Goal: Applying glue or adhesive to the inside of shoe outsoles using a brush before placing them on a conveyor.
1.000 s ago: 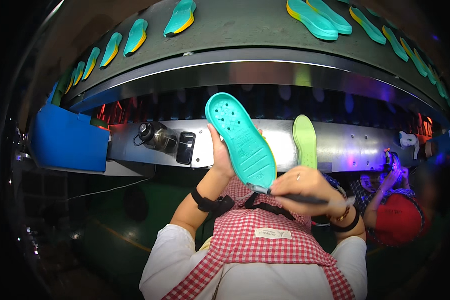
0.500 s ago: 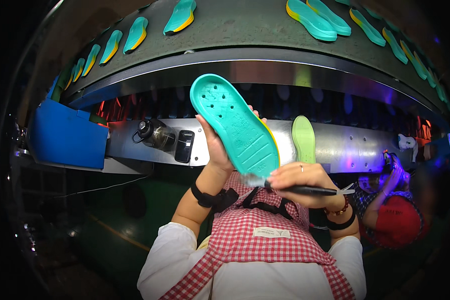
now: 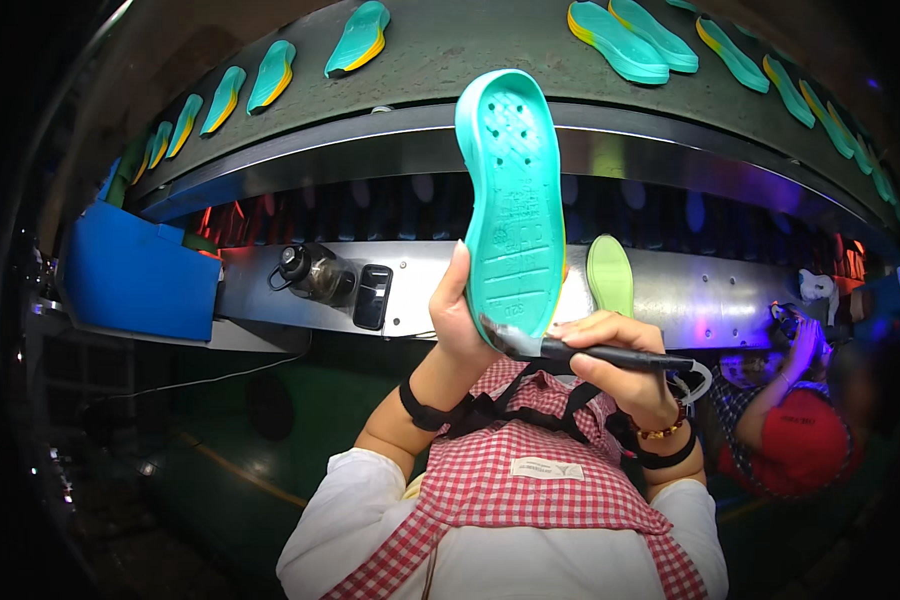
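A turquoise shoe sole point(image 3: 513, 200) with a yellow edge stands nearly upright in front of me, its hollow inner face toward me. My left hand point(image 3: 460, 315) grips it by the lower left edge; some of the fingers are hidden behind it. In my right hand point(image 3: 625, 365) is a brush point(image 3: 600, 352) with a black handle and pale bristles. The bristles touch the rim at the bottom end of the sole. A pale green insole point(image 3: 610, 277) lies on the metal bench just beyond my right hand.
Behind a metal rail point(image 3: 370, 142), a dark conveyor belt point(image 3: 470, 45) carries several turquoise soles point(image 3: 272, 77). A dark bottle point(image 3: 315, 273) and a phone point(image 3: 372, 297) rest on the bench point(image 3: 415, 262), right of a blue box point(image 3: 140, 270). A co-worker in a red cap point(image 3: 805, 440) sits at the right.
My left hand has turned the sole more upright and shifted it right and upward. The brush has moved slightly and now meets the bottom rim.
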`<control>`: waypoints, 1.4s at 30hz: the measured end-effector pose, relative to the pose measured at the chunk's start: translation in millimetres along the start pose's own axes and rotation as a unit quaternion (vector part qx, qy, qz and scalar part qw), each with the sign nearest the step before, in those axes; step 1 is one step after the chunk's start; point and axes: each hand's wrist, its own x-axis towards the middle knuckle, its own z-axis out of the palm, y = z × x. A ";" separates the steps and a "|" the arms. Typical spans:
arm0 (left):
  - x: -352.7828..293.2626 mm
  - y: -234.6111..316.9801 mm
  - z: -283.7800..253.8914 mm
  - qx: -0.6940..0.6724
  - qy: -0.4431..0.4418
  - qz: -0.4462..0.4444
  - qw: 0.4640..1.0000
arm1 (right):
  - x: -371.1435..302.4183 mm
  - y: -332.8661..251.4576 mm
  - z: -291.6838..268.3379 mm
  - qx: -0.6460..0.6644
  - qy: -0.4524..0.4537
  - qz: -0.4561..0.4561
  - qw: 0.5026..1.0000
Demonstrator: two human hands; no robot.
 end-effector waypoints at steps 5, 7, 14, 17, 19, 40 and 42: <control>5.6 3.1 3.8 -0.058 0.033 0.026 0.997 | 11.7 -2.8 -7.6 -0.016 0.033 -0.006 0.999; 8.1 5.9 2.5 -0.058 -0.028 0.017 0.998 | 16.1 -8.5 -8.7 -0.076 -0.075 -0.074 0.992; 10.8 14.8 -2.8 0.057 -0.029 0.036 0.997 | 27.2 -24.8 -23.5 -0.167 -0.124 -0.098 0.973; 10.6 17.2 -3.7 0.025 0.006 0.020 0.999 | 25.1 -23.6 -20.6 -0.192 -0.104 -0.112 0.969; 14.3 20.8 -3.7 -0.029 -0.004 -0.066 0.997 | 17.2 -26.0 -14.0 -0.169 -0.144 -0.092 0.971; 7.8 25.5 -5.6 0.170 -0.015 -0.370 0.913 | 16.0 -40.3 -63.0 -0.380 -0.277 -0.062 0.880; 7.5 25.0 -9.7 0.202 -0.017 -0.369 0.907 | 11.7 -31.2 -67.4 -0.395 -0.294 -0.061 0.868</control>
